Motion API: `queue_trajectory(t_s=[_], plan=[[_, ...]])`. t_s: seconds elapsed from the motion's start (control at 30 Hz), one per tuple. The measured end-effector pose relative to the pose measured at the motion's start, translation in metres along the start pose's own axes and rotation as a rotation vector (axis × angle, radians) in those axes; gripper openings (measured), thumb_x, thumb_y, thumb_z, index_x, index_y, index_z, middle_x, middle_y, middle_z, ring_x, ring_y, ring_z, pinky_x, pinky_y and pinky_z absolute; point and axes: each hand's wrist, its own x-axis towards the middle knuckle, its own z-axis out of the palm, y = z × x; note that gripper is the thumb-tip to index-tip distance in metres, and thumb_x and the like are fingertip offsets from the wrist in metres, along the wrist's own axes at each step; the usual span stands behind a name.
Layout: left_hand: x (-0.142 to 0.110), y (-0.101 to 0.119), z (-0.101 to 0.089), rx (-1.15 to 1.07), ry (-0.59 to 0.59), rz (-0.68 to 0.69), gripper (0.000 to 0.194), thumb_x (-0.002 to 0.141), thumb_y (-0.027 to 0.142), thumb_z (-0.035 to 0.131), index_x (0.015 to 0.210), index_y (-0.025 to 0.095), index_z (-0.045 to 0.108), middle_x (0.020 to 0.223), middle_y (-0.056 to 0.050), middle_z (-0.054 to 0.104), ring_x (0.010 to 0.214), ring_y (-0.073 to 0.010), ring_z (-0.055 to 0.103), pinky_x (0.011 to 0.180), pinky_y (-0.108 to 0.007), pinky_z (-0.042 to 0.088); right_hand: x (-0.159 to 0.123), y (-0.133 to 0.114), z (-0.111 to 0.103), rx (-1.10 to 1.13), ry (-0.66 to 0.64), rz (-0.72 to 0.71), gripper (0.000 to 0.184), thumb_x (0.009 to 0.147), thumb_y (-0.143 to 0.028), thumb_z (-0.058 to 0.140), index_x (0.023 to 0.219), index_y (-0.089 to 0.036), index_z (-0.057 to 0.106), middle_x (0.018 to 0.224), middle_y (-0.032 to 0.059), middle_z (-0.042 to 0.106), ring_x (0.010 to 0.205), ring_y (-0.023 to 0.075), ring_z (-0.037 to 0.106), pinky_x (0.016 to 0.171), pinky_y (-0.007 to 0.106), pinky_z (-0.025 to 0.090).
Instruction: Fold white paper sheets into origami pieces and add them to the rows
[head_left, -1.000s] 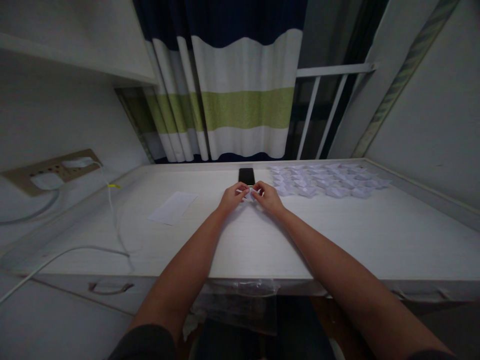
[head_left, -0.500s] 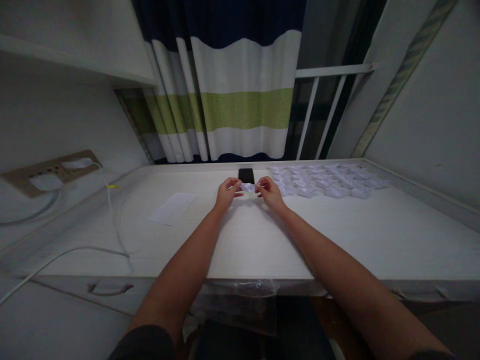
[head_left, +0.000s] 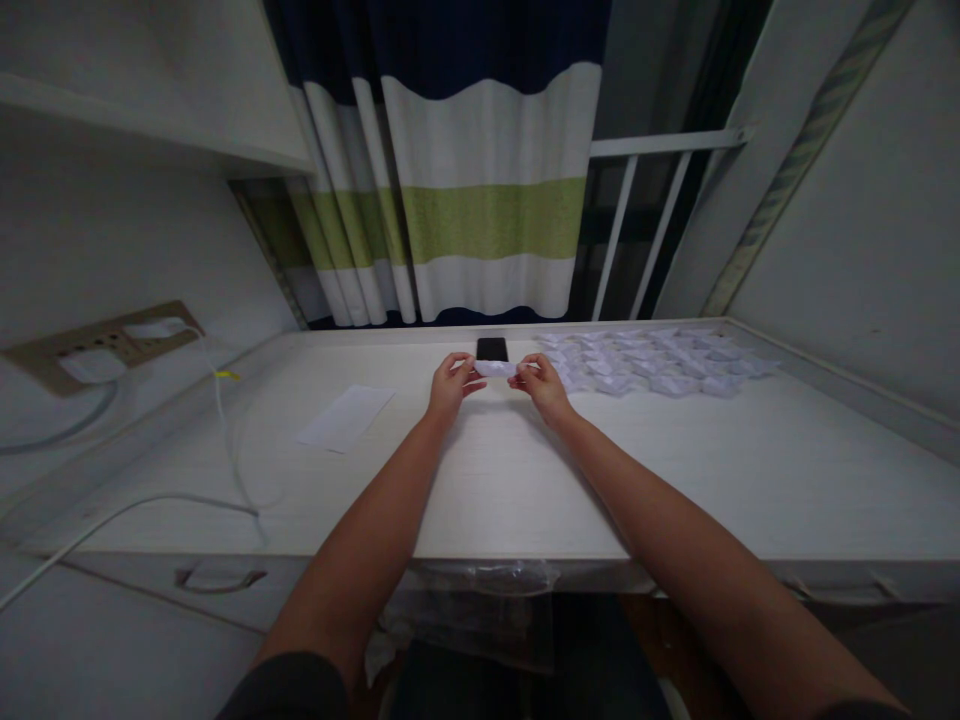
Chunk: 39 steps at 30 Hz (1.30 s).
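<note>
A small folded white paper [head_left: 495,369] is stretched between my two hands, above the white desk. My left hand [head_left: 451,385] pinches its left end between thumb and fingers. Its right end is gripped in the fingertips of my right hand [head_left: 538,383]. Just behind the paper lies a black phone-like rectangle [head_left: 492,349], flat on the desk. To the right of my right hand, rows of several similar folded white papers [head_left: 652,360] lie on the desk. Their exact folded shape is too blurred to make out.
White sheets of paper [head_left: 346,418] lie left of my left arm. A white cable [head_left: 221,420] runs from the wall socket [head_left: 97,345] down across the desk's left side. The desk [head_left: 517,480] ends in a raised back ledge below the striped curtain [head_left: 491,220].
The folded paper between my hands now looks longer and flatter, a strip rather than a crumpled middle. My left hand has shifted slightly left; the things on the desk stay put.
</note>
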Motion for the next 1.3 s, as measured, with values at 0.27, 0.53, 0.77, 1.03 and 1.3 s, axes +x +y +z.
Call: queue_trajectory(t_s=[0.27,0.53,0.77,1.03,1.3], plan=[[-0.0052,0.0005,0.0039,0.22,-0.153,0.115,0.042,0.056,0.033,0.069,0.08,0.02,0.037,0.084,-0.001,0.061,0.074,-0.0119,0.059,0.055,-0.021,0.049,-0.0018,-0.0003,0.001,-0.07,-0.024,0.013,0.04,0.059,-0.053,0.061,0.075,-0.022,0.04,0.054,-0.007,0.053,0.053,0.01,0.056,0.061,0.028,0.049],[-0.003,-0.0034,0.0038,0.219,-0.169,0.103,0.049,0.055,0.029,0.07,0.082,0.022,0.03,0.06,0.008,0.056,0.056,-0.0085,0.057,0.056,-0.024,0.049,-0.0041,-0.0023,0.0013,-0.035,-0.065,0.02,0.041,0.059,-0.053,0.061,0.076,-0.022,0.04,0.055,-0.0068,0.055,0.053,0.009,0.056,0.063,0.028,0.049],[-0.0042,-0.0001,0.0031,0.186,-0.128,0.091,0.047,0.055,0.03,0.07,0.08,0.021,0.03,0.061,0.006,0.059,0.062,-0.0121,0.062,0.057,-0.023,0.05,-0.0045,-0.0046,0.0027,0.01,-0.083,0.065,0.039,0.059,-0.049,0.062,0.075,-0.022,0.04,0.058,-0.0074,0.053,0.057,0.0095,0.058,0.061,0.026,0.048],[-0.0051,-0.0004,0.0029,0.183,-0.125,0.062,0.045,0.056,0.031,0.07,0.081,0.02,0.034,0.064,0.004,0.06,0.06,-0.013,0.063,0.055,-0.023,0.049,-0.0074,-0.01,0.0048,-0.057,-0.106,0.08,0.033,0.056,-0.039,0.066,0.076,-0.021,0.047,0.06,-0.0055,0.055,0.058,0.01,0.056,0.058,0.025,0.048],[-0.0043,-0.0021,0.0018,0.238,-0.143,0.05,0.036,0.053,0.03,0.071,0.078,0.015,0.05,0.06,0.003,0.058,0.059,-0.0103,0.059,0.06,-0.025,0.051,-0.0049,-0.0059,0.001,-0.219,-0.122,-0.007,0.027,0.055,-0.033,0.069,0.075,-0.017,0.062,0.06,-0.0016,0.06,0.053,0.0108,0.055,0.056,0.026,0.048]])
